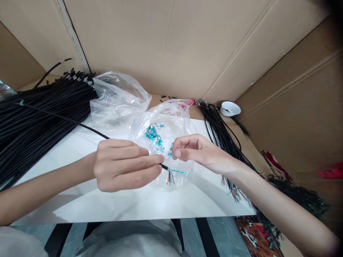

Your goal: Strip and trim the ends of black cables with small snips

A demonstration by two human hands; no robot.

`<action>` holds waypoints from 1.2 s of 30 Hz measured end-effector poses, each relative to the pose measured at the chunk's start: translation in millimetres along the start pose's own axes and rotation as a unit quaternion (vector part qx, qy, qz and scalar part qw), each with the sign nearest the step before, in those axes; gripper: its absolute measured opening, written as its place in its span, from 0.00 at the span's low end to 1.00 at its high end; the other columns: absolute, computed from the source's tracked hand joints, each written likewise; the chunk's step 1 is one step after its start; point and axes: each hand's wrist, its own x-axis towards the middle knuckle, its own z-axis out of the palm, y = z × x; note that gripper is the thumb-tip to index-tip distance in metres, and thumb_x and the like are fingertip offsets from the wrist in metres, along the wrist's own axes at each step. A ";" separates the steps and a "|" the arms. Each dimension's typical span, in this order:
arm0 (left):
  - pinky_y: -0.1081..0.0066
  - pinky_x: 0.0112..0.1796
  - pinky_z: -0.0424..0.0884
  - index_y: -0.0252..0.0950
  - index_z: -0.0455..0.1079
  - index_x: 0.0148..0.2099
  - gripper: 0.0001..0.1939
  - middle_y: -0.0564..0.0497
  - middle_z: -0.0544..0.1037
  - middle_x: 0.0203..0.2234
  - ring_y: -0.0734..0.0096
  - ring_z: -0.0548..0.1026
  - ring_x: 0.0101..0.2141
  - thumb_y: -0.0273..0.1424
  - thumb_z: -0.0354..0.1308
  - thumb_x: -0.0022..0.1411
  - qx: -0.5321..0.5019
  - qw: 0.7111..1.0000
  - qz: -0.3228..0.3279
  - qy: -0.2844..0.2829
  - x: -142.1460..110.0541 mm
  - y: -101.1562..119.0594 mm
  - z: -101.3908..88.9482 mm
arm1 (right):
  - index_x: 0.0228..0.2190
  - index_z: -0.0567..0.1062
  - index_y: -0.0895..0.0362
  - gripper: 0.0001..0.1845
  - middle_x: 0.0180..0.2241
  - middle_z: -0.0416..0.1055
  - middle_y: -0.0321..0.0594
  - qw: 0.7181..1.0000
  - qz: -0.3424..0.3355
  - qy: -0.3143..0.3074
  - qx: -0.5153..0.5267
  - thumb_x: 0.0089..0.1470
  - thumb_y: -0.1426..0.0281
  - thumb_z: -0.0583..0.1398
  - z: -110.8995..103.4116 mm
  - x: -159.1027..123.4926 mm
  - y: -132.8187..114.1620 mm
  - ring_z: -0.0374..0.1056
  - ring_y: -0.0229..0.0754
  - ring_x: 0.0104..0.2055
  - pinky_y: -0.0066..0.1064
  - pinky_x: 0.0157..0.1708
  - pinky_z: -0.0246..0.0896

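My left hand (125, 166) is closed around a black cable (93, 130), which runs back over the cable pile at the left. From its stripped end, just past my fingertips, thin coloured wires (170, 177) fan downward and a blue foil strip (178, 172) points right. My right hand (197, 150) hovers to the right above this end, thumb and curled index finger pinched together. Whether anything small sits between them I cannot make out. Below and behind the hands, a clear plastic bag (174, 116) lies with blue foil scraps (154, 135) on it.
A large pile of black cables (48, 107) covers the table's left side. More cables with bared wire ends (222, 128) lie at the right, beside a white bowl (230, 109) holding small dark bits. Cardboard walls (160, 46) enclose the white tabletop (107, 207). Wire scraps (294, 196) heap at lower right.
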 end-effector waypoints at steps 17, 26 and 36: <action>0.67 0.35 0.76 0.38 0.69 0.56 0.17 0.46 0.82 0.48 0.68 0.82 0.39 0.19 0.51 0.68 -0.026 0.993 -0.055 -0.102 2.4 2.0 5.8 | 0.41 0.76 0.64 0.23 0.42 0.74 0.60 0.798 0.152 0.259 -0.522 0.68 0.63 0.46 -48.5 -34.0 111.2 0.70 0.57 0.48 0.41 0.47 0.59; 0.72 0.29 0.73 0.39 0.71 0.53 0.15 0.49 0.83 0.44 0.72 0.82 0.35 0.22 0.49 0.70 -0.009 0.999 0.014 -0.039 -3.3 -15.4 16.3 | 0.44 0.75 0.66 0.17 0.48 0.71 0.64 0.785 0.185 0.274 -0.524 0.65 0.68 0.52 -54.8 -32.7 117.1 0.68 0.60 0.52 0.43 0.50 0.58; 0.73 0.27 0.70 0.43 0.74 0.52 0.16 0.50 0.84 0.41 0.73 0.81 0.33 0.29 0.45 0.75 -0.019 0.997 -0.041 -0.068 -10.0 -18.5 19.6 | 0.38 0.67 0.57 0.09 0.35 0.75 0.49 0.829 0.171 0.321 -0.425 0.65 0.66 0.50 -73.9 -33.3 136.4 0.72 0.49 0.38 0.36 0.37 0.61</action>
